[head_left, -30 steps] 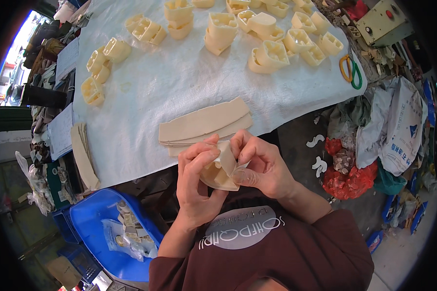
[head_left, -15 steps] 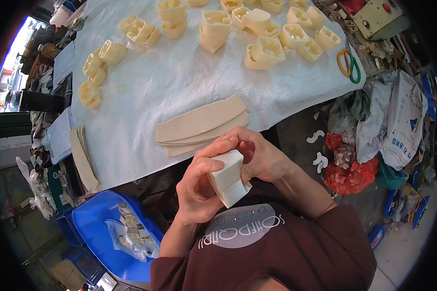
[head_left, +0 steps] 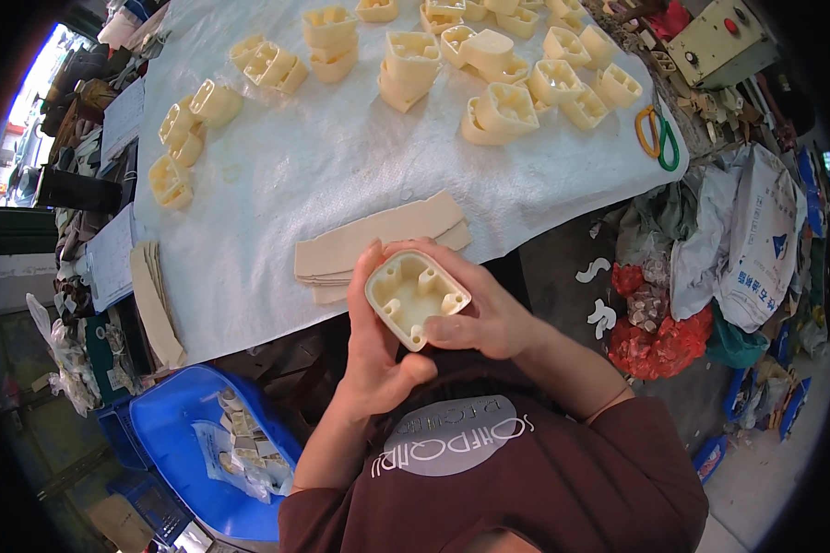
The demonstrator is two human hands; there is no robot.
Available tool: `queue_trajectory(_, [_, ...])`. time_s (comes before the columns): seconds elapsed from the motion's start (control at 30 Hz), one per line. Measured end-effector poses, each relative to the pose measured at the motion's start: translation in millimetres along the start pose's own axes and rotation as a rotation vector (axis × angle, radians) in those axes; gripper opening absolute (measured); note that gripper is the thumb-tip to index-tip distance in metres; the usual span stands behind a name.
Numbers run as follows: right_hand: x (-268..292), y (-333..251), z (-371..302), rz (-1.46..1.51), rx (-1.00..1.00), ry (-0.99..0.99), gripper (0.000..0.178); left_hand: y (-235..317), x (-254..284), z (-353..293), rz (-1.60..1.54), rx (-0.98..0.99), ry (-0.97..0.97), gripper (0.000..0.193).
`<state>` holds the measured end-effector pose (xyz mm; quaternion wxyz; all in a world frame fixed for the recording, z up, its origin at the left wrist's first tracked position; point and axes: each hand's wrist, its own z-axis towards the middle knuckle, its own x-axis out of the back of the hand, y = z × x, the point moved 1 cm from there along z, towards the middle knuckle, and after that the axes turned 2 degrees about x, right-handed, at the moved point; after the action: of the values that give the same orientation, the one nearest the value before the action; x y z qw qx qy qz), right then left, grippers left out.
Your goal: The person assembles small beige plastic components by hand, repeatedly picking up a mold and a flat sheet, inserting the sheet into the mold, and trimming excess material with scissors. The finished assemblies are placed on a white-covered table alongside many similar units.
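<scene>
Between my two hands, in front of my chest, is a cream plastic housing (head_left: 419, 302). Its hollow side faces up and shows several small posts in the corners. My left hand (head_left: 369, 359) wraps its left side, with the thumb below the near edge. From the right, my right hand (head_left: 491, 318) curls around the far and right sides, its thumb on the near rim. The outer walls are mostly hidden by my fingers. Just beyond my hands, a stack of beige strips (head_left: 378, 241) lies at the table's near edge.
More cream housings (head_left: 413, 60) stand in clusters on the white-covered table (head_left: 277, 166). Scissors (head_left: 657, 138) with orange and green handles lie at its right edge. Further strips (head_left: 155, 309) sit at the left corner. A blue bin (head_left: 171, 442) stands below; bags (head_left: 738, 249) stand right.
The housing has been turned in my hands: its outer wall was showing before, and its hollow inside faces up now. My right thumb has come onto the near rim.
</scene>
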<state>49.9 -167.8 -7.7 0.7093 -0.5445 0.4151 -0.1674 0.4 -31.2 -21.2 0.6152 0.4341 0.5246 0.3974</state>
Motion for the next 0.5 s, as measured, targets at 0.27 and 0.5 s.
queue_trajectory(0.27, [-7,21,0,0.133,0.044,0.109,0.048,-12,-3,3,0.320,-0.223,0.159,0.071])
queue_trajectory(0.5, [-8,26,-4,-0.239,0.149,0.127,0.054,-12,-3,0,-0.163,0.012,0.232,0.071])
